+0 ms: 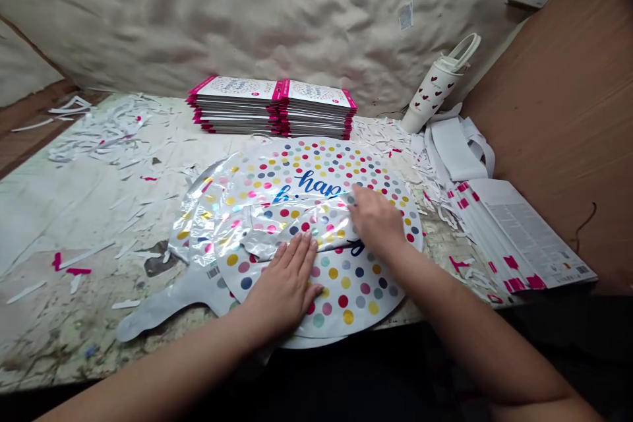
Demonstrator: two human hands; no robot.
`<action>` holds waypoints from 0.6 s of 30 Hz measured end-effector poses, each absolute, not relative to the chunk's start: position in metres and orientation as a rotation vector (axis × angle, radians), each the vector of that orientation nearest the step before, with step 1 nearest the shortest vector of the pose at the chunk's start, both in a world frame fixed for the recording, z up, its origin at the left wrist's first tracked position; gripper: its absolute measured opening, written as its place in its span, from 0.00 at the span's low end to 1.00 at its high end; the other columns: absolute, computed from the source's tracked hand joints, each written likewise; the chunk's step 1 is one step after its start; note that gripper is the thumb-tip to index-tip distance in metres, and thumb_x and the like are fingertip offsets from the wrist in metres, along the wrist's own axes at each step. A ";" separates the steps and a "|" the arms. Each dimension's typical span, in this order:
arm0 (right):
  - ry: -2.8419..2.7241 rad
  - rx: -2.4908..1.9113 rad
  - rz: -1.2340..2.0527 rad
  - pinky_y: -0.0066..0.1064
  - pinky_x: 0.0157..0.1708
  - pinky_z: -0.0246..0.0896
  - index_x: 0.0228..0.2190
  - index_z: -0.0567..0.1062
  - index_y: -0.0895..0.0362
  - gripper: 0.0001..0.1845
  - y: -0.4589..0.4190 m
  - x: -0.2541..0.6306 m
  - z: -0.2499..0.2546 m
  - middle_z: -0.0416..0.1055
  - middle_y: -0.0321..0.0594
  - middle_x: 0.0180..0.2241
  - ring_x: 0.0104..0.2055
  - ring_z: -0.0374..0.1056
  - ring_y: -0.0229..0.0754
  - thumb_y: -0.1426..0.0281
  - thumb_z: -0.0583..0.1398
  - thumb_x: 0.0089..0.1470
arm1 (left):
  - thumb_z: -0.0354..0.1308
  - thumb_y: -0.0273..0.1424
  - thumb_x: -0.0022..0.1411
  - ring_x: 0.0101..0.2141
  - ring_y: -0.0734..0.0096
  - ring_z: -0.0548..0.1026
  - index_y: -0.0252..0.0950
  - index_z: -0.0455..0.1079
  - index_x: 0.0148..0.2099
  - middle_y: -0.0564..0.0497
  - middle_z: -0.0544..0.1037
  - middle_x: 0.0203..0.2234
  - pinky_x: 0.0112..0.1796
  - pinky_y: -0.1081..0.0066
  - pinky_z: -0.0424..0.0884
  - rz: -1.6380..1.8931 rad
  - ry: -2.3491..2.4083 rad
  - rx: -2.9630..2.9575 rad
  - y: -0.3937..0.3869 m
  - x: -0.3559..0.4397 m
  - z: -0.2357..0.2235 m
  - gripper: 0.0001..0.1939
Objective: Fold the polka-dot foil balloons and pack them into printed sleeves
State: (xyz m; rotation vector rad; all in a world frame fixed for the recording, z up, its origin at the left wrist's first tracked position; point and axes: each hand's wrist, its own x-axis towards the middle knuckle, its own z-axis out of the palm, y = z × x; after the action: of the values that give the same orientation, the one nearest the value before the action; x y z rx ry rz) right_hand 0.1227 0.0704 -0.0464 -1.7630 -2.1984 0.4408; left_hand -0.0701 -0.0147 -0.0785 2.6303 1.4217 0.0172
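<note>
Left hand flat, fingers spread, on round polka-dot foil balloon, nearer balloon's tail running to lower left; right hand open on folded foil flap; neither grip clamped.

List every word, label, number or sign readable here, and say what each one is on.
"hap" in blue script: on the dotted foil balloon; the rest is hidden by a fold and the right hand.
Stack of pink-edged cards: print too small to read.
Loose card at right: small print and barcode, unreadable.
Foil tail: barcode, too small to read.
</note>
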 end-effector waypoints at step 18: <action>-2.594 -0.668 -0.229 0.45 0.56 0.51 0.40 0.72 0.61 0.13 0.009 0.140 -0.046 0.73 0.47 0.41 0.49 0.66 0.46 0.79 0.52 0.55 | 0.46 0.28 0.59 0.56 0.56 0.61 0.23 0.58 0.58 0.35 0.63 0.56 0.55 0.59 0.59 0.102 1.562 2.557 0.002 -0.069 -0.057 0.26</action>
State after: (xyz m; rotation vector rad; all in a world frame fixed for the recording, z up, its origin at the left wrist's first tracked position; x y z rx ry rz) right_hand 0.1400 0.0086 -0.0460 -0.6682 -2.5936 -0.2285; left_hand -0.0689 0.0020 -0.0569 2.5570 1.5617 0.1022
